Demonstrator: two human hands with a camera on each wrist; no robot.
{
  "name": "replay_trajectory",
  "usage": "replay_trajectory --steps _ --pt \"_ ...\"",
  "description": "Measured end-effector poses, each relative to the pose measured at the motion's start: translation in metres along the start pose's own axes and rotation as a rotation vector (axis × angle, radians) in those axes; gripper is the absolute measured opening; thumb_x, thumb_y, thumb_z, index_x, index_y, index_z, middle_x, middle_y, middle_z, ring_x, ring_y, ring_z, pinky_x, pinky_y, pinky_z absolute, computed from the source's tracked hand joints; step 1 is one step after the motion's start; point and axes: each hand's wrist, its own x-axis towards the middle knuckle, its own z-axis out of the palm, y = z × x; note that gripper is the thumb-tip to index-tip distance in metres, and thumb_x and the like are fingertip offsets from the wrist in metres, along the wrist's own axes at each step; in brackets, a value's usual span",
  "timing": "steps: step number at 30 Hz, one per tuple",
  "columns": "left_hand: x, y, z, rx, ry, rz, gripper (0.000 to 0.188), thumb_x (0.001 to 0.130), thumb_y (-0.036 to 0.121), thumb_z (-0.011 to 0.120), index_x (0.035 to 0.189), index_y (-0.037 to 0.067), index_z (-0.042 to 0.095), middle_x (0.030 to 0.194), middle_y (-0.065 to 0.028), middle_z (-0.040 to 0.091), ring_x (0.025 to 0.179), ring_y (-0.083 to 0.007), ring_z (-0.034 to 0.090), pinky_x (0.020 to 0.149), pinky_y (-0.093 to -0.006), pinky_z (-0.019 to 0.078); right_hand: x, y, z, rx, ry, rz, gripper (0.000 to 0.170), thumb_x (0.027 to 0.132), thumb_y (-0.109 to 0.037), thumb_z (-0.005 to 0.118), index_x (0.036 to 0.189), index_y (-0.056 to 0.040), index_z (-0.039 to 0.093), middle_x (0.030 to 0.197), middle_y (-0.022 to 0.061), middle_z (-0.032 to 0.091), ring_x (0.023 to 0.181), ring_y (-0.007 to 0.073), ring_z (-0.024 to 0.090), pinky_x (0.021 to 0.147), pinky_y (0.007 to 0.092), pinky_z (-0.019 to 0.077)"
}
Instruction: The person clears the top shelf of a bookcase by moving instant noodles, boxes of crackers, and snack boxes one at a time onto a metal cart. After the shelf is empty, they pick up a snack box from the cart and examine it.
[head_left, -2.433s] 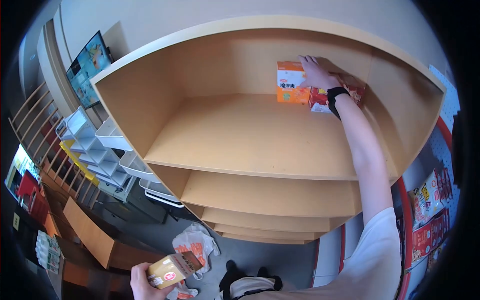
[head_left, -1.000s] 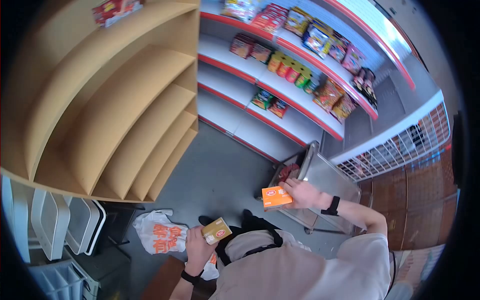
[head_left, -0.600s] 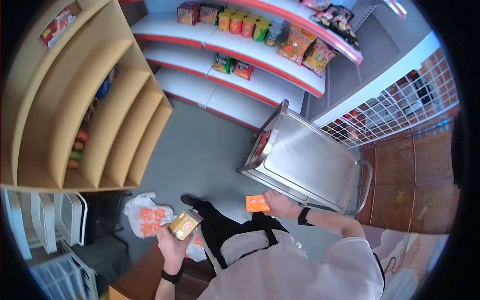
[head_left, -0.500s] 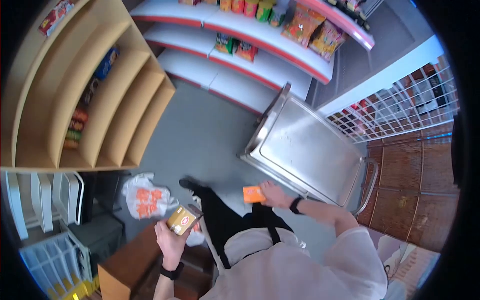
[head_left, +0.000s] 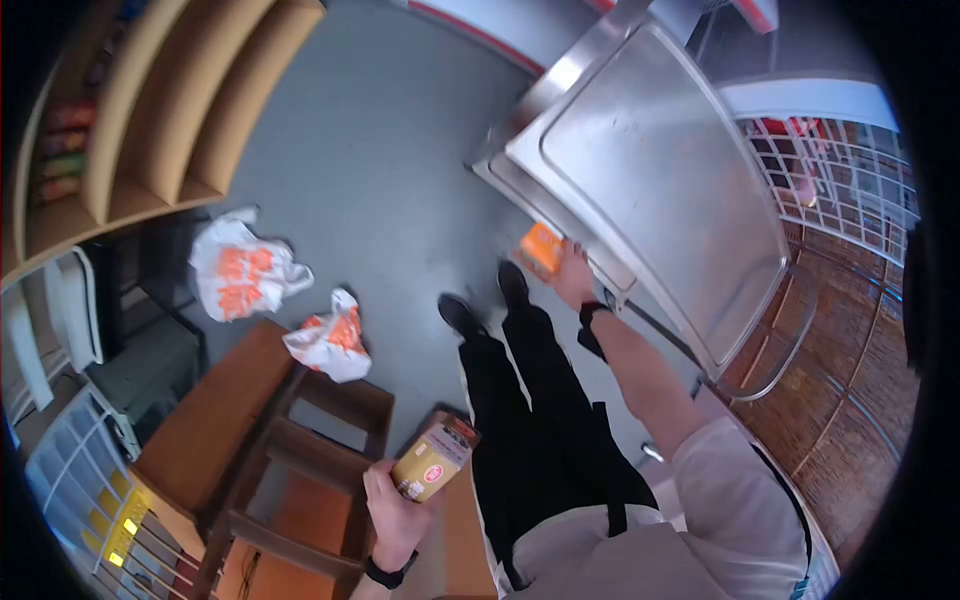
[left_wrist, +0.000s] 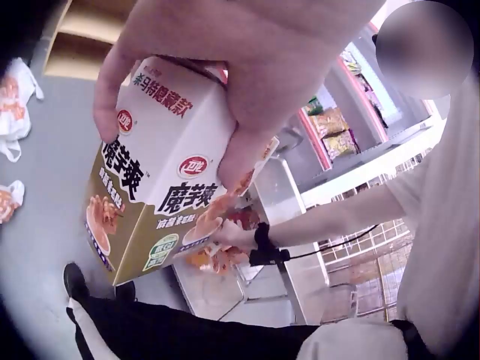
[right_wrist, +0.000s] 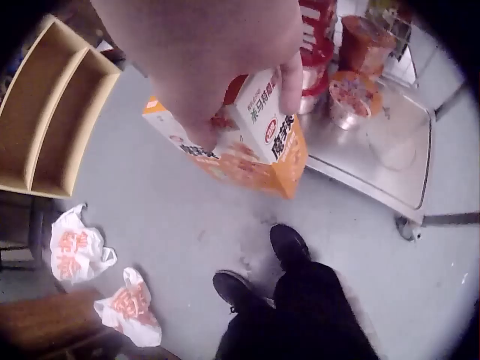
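My left hand (head_left: 395, 515) grips a gold-and-white snack box (head_left: 435, 463) above the legs. In the left wrist view its thumb and fingers straddle the white top of the gold box (left_wrist: 161, 161), which bears red logos and black lettering. Out in front, my right hand (head_left: 573, 278) holds an orange-and-white snack box (head_left: 541, 250) beside the steel trolley (head_left: 640, 180). The right wrist view shows thumb and fingers on either side of that orange box (right_wrist: 255, 161). Just past it, several tubs (right_wrist: 354, 97) stand on the trolley's lower tray (right_wrist: 390, 154).
Two white plastic bags with orange print, a larger bag (head_left: 240, 265) and a smaller bag (head_left: 333, 335), lie on the grey floor. Wooden shelving (head_left: 205, 120) stands at the left. A brown wooden cabinet (head_left: 220, 420) is at lower left, a white wire grid (head_left: 830, 190) at right.
My right hand has carried the orange box from the wooden shelf down to the trolley's side. The head view has turned right and downward. The gold box stays in my left hand.
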Motion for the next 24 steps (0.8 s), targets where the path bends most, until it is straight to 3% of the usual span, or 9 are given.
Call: replay_trajectory --steps 6,10,12,16,24 --pt "0.027 -0.074 0.068 0.013 -0.004 0.015 0.065 0.056 0.011 0.082 0.110 0.002 0.046 0.101 -0.0182 0.051 0.094 -0.0384 0.051 0.080 -0.0438 0.0435 0.042 0.025 0.065 0.204 0.170 0.078 0.075 0.066 -0.028 0.079 0.125 0.0001 0.042 0.115 0.0238 0.049 0.105 0.0408 0.051 0.089 0.0446 0.0460" --pt "0.047 -0.108 0.105 0.012 -0.030 -0.022 0.068 0.055 0.011 0.083 0.110 0.002 0.046 0.101 -0.0175 0.050 0.094 -0.0377 0.050 0.081 -0.0438 0.0425 0.092 0.038 0.096 0.146 0.255 0.025 0.076 0.065 -0.026 0.079 0.127 0.0007 0.043 0.115 0.0239 0.049 0.106 0.0398 0.051 0.091 0.0432 0.0447" --pt "0.055 -0.118 0.121 0.017 -0.057 -0.036 0.069 0.054 0.011 0.084 0.111 0.002 0.046 0.102 -0.0174 0.049 0.095 -0.0375 0.050 0.081 -0.0437 0.0423 0.116 0.043 0.106 0.102 0.281 -0.073 0.072 0.067 -0.024 0.077 0.127 -0.0027 0.043 0.116 0.0229 0.046 0.104 0.0396 0.052 0.089 0.0428 0.0467" --pt "0.061 -0.131 0.137 0.004 -0.084 -0.075 0.072 0.053 0.011 0.085 0.113 0.002 0.045 0.101 -0.0169 0.049 0.095 -0.0367 0.050 0.081 -0.0426 0.0423 0.152 0.034 0.122 0.091 0.311 -0.084 0.070 0.066 -0.020 0.077 0.125 -0.0005 0.044 0.116 0.0239 0.046 0.106 0.0397 0.051 0.091 0.0422 0.0458" --pt "0.062 -0.138 0.138 -0.005 -0.107 -0.104 0.075 0.052 0.013 0.088 0.112 0.001 0.044 0.101 -0.0168 0.048 0.094 -0.0360 0.050 0.079 -0.0417 0.0427 0.189 0.035 0.136 0.240 0.416 -0.040 0.078 0.062 -0.029 0.081 0.125 -0.0008 0.044 0.119 0.0252 0.047 0.111 0.0382 0.049 0.096 0.0413 0.0420"
